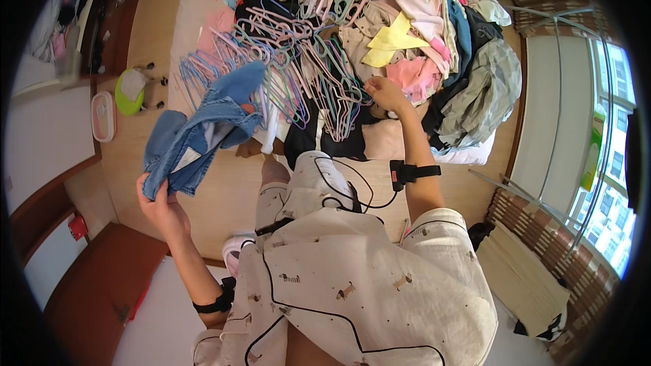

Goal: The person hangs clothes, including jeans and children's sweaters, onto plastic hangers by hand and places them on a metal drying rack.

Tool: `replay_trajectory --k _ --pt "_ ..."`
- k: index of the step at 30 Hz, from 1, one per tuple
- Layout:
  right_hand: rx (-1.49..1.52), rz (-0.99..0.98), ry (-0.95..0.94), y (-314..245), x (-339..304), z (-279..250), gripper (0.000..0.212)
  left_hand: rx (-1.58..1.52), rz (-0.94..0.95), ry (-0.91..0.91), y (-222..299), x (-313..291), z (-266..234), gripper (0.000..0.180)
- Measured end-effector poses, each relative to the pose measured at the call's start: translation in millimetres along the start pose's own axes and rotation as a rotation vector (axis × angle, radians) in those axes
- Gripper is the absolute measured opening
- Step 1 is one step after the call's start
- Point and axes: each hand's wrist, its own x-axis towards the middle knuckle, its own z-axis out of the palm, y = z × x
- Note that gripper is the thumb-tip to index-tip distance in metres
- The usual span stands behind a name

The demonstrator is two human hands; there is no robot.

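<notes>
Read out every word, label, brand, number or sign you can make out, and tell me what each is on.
No text is clear enough to quote.
Denim garment in the left hand: white patch, no legible lettering.
Black strap device: red patch, too small to read.
Green object by the window: any print is too blurred.

Blue denim garment (198,123), crumpled and raised
Loosely folded, it slants from lower left to upper right, partly covering the view of tangled, mostly pastel hangers (333,95).
</notes>
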Motion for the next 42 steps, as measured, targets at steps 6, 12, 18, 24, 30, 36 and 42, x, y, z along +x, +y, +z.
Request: replay_trajectory --k 6,12,18,24,30,36,42 --pt "-0.034 -0.154 -0.031 -52 -22 -23 0.026 -0.073 -0.002 -0.138 25 50 3 0.025" --pt "-0.138 -0.045 -0.051 -83 -34 -45 0.033 -0.087 0.009 -0.264 36 82 7 0.026" --pt "0.018 -0.098 0.176 -74 18 -30 0.038 0.004 -0.013 -0.327 40 101 41 0.024" --pt "0.242 -0.096 0.475 -68 132 -27 0.046 0.075 -0.074 -0.363 51 112 100 0.026" --pt "0.355 0.008 0.678 -75 226 -43 0.04 0.084 -0.163 -0.378 52 116 148 0.027" --pt "0.576 0.3 0.602 -44 283 -42 0.051 0.069 -0.204 -0.431 43 125 174 0.025" --pt "0.408 0.165 0.721 -77 261 -45 0.043 0.05 -0.25 -0.347 41 125 178 0.024"
